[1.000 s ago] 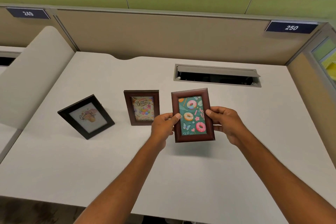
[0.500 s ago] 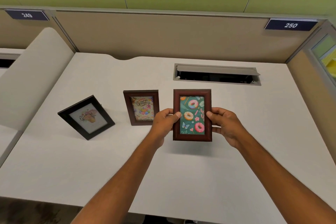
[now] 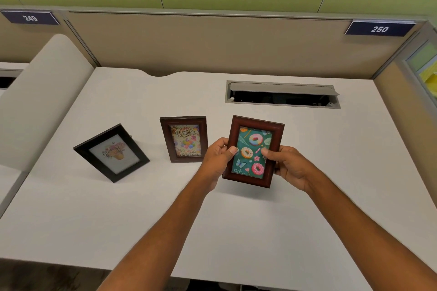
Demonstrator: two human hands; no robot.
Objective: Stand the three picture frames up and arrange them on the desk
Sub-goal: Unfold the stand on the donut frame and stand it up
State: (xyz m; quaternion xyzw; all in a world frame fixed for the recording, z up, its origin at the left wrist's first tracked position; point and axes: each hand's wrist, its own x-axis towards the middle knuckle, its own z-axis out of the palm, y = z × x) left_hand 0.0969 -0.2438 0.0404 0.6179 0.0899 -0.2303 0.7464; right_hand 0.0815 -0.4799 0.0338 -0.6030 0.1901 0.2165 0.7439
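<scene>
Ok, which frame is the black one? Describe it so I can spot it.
On the white desk, look left of the open cable tray. The black frame stands leftmost, beside the birthday frame. It alone is black, turned at an angle, showing a flower bouquet.

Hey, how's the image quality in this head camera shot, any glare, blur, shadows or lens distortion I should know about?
Head view: wide-angle bending curves the partition edges and the desk; lighting is even and soft, with a faint shadow under the donut frame held by the left hand and right hand; the birthday frame and the flower frame read clearly, no strong glare; sharpness is slightly soft overall.
</scene>
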